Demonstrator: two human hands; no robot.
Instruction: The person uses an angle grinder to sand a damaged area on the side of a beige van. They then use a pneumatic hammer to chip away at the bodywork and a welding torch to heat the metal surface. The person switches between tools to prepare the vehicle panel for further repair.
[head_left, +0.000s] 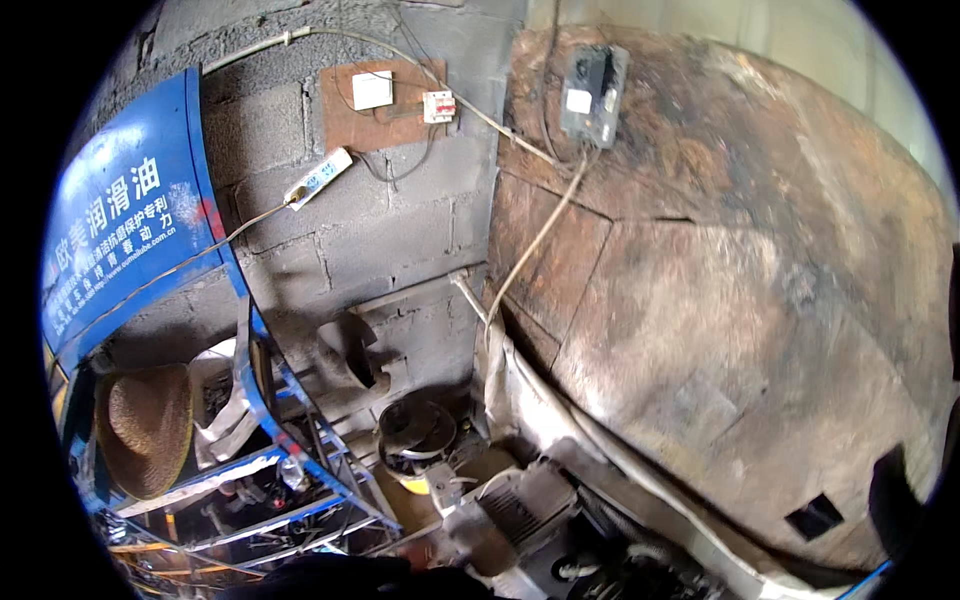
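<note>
Neither of my hands shows in the head view. A dark shape (345,580) rises at the lower edge, too dark to make out. Another dark form (893,500) stands at the right rim, and I cannot tell what it is. Nearest the lower middle is a dirty grey machine (520,505) with a finned motor-like housing. Behind it sits a round, blackened container (415,430) with dark things inside.
A blue metal rack (270,400) with a blue signboard (130,215) fills the left. On it lie a straw hat (147,430) and jumbled tools. A power strip (320,177), a breaker (438,106) and a dark electrical box (594,98) hang on walls; cables run between them.
</note>
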